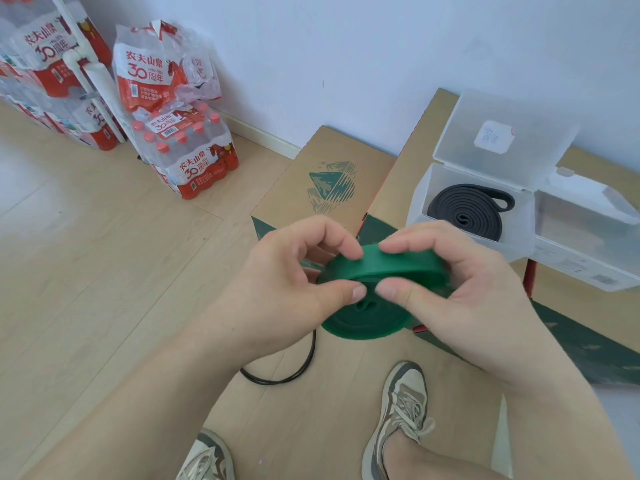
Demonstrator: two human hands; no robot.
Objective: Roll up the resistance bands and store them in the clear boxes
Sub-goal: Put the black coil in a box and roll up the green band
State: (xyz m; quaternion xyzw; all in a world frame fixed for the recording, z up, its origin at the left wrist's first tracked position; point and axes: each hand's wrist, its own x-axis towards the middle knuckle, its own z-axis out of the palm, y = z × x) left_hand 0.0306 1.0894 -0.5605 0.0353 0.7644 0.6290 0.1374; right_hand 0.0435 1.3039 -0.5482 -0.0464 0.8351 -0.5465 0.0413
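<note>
Left hand (pixel 294 271) and right hand (pixel 460 282) both pinch the coiled green band (pixel 374 306) (thumbs nearly touching); black band (pixel 467 209) coiled inside open clear box (pixel 419 199).

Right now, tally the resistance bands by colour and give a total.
Green: 1, the green band, held in the left hand and right hand.
Black: 1, the black band, coiled in the open clear box.
Total: 2

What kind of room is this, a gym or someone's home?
Probably a spare room or storeroom in a home or small office, not a gym: shrink-wrapped packs of bottled water stand on a wood-look floor by a plain white wall, beside cardboard cartons.
</note>
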